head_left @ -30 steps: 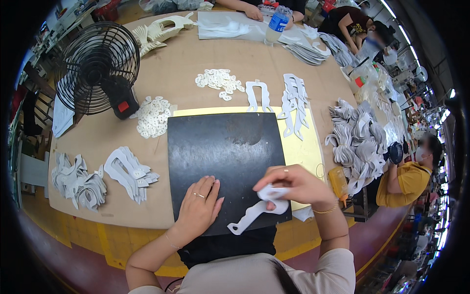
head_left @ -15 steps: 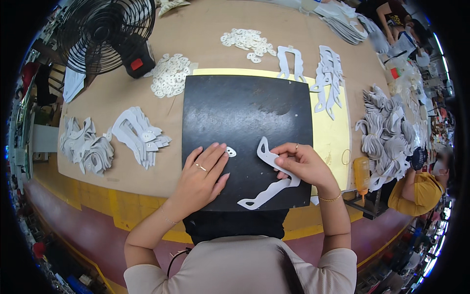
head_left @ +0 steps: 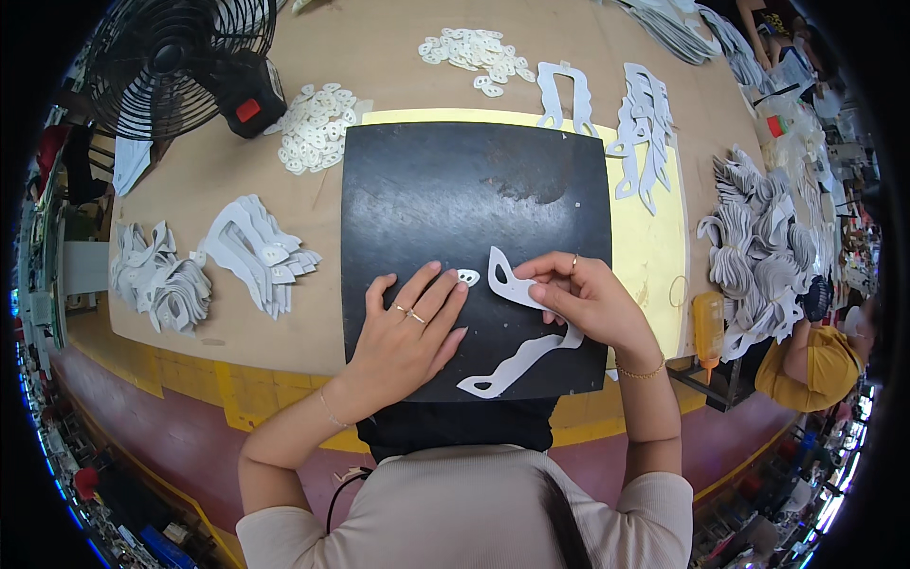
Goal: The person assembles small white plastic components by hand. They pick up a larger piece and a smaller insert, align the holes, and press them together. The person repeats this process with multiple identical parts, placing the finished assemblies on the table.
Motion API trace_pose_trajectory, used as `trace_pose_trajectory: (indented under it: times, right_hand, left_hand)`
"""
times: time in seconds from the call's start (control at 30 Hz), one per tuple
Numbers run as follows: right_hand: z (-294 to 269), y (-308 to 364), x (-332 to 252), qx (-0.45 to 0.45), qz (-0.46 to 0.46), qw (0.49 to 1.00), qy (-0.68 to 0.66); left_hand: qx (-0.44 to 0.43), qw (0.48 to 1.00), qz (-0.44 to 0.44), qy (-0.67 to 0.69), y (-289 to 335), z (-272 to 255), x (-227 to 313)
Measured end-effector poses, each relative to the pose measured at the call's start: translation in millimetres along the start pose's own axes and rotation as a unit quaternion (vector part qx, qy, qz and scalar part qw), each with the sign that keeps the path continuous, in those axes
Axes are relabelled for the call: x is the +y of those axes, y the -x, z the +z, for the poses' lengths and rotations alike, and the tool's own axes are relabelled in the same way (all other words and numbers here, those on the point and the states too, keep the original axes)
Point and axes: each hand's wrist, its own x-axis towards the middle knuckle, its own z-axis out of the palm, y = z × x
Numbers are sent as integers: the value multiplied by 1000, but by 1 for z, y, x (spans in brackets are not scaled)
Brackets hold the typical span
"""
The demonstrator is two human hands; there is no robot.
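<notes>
On the black board (head_left: 445, 180) in front of me, my left hand (head_left: 406, 327) lies flat with its fingers spread. Its fingertips reach the edge of a small white oval piece with holes (head_left: 468, 277). My right hand (head_left: 599, 302) pinches a pale grey U-shaped cutout (head_left: 519, 364) between thumb and fingers. The cutout's upper end, which has an eye-shaped opening, is near the small oval piece but apart from it. Its lower end stretches toward the board's near edge. The right fingers hide part of the cutout's bend.
Piles of small white pieces (head_left: 318, 133) (head_left: 474, 57) lie at the back. Stacked grey cutouts (head_left: 256, 248) sit left, and more lie on a yellow sheet (head_left: 649, 256) at right. A black fan (head_left: 171, 62) stands far left; a yellow bottle (head_left: 708, 327) is at right.
My left hand and the small oval piece have shifted slightly to the right. The cutout's upper end has moved a little left, closer to that piece.
</notes>
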Motion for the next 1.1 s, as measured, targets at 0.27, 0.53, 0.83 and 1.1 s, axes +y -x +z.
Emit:
trace_pose_trajectory:
  times: [0.27,0.53,0.83,1.1]
  right_hand:
    - [4,-7,-14,-6,-17,994,103]
    - [10,-14,-33,-37,-59,985,157]
    - [20,-26,-23,24,-151,957,246]
    - [30,-28,-20,58,-117,953,274]
  left_hand:
    - [67,989,-56,120,-8,-6,-12]
    - [18,968,-84,237,-32,-18,-19]
    - [14,960,-158,230,-38,-16,-25]
    - [6,960,-173,220,-40,-11,-25]
